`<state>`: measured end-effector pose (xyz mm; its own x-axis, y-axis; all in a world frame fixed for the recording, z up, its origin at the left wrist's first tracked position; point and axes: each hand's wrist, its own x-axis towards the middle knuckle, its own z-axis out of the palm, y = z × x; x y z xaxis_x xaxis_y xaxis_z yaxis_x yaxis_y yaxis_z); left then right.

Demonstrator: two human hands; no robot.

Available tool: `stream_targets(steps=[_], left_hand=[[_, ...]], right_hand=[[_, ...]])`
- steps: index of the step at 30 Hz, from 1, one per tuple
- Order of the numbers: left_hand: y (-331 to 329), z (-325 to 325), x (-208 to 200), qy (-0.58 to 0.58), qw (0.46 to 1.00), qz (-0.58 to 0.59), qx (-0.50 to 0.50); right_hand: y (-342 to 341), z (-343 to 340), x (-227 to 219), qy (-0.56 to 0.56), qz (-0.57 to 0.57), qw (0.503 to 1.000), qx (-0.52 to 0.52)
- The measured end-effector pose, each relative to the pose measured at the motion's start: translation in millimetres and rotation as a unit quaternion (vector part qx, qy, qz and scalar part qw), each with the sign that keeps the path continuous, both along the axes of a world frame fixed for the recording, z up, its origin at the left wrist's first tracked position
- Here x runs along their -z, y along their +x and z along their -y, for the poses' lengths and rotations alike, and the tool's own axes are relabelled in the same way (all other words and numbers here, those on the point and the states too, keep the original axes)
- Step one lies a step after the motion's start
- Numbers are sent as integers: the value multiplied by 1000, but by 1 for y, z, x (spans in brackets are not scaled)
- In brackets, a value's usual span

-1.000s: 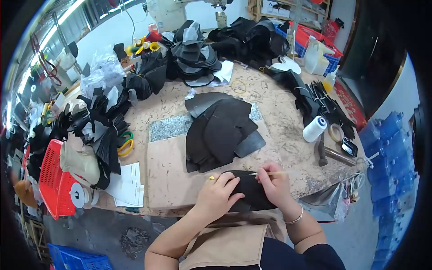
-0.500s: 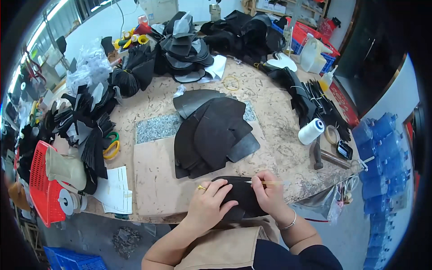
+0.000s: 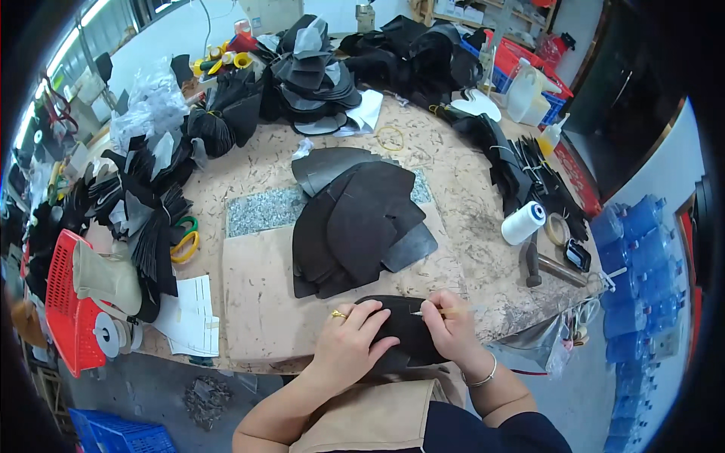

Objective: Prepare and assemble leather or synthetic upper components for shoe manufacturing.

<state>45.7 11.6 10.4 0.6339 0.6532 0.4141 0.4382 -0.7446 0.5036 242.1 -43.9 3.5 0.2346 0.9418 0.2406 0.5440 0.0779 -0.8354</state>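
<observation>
Close to the table's near edge lies a black, rounded piece of sheet material (image 3: 408, 332), perhaps leather. My left hand (image 3: 353, 336) rests across its left side, fingers stretched over the surface and thumb apart. Between the closed fingers of my right hand (image 3: 451, 330) is a slim pen-like tool with a pale shaft (image 3: 458, 309). Its thin tip points left, over the upper part of the black piece; whether it touches cannot be made out. Just beyond my hands, a loose pile of similar dark cut pieces (image 3: 355, 226) covers part of a pale board (image 3: 257, 302).
White thread cone (image 3: 522, 223), hammer (image 3: 555, 268) and tape roll (image 3: 557, 229) stand or lie at the right. At the left are scissors (image 3: 185, 245), white paper patterns (image 3: 189, 317) and a red basket (image 3: 68, 309). Bundled black pieces (image 3: 310, 83) line the far side.
The tool's tip has shifted slightly toward me over the black piece, with my right fingers turning a little. My left hand stays in place.
</observation>
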Motion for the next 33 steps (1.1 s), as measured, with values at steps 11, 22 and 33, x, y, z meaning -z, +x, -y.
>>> stream_targets(steps=[11,22,33], left_hand=[[9,1,-9,-1,1000,-11,1],[10,-97,-45,-45,970,225,-78],[9,-20,-9,-25,999,-11,29]], right_hand=[[14,7,0,78,-343,935,39],[11,24,-15,303,-349,881,106],[-4,7,-10,23,-40,999,-4]])
